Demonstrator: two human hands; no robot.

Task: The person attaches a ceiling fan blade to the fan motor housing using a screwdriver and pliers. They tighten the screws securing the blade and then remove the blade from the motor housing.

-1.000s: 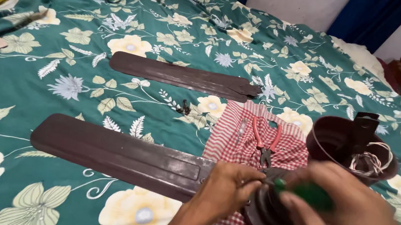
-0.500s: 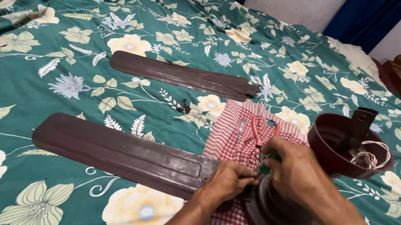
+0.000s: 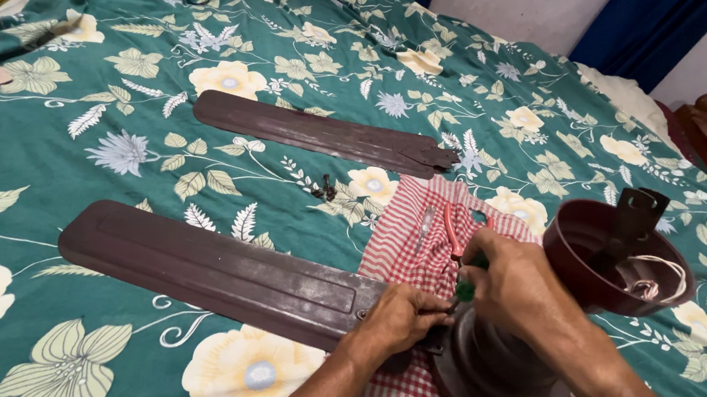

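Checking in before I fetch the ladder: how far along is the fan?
Done: nothing I can confirm as fastened. In hand: the left hand holds the near blade against the motor, while the right hand works a green-handled screwdriver at that joint. Left: the far blade lies loose on the bed, and the canopy sits apart.

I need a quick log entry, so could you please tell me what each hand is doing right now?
Left hand: closed, pinching at the blade end.
Right hand: closed on a green-handled screwdriver.

We are in a home bedroom: a floral green bedsheet (image 3: pixel 199 154), wooden bedpost (image 3: pixel 706 106) and blue curtains (image 3: pixel 647 32).
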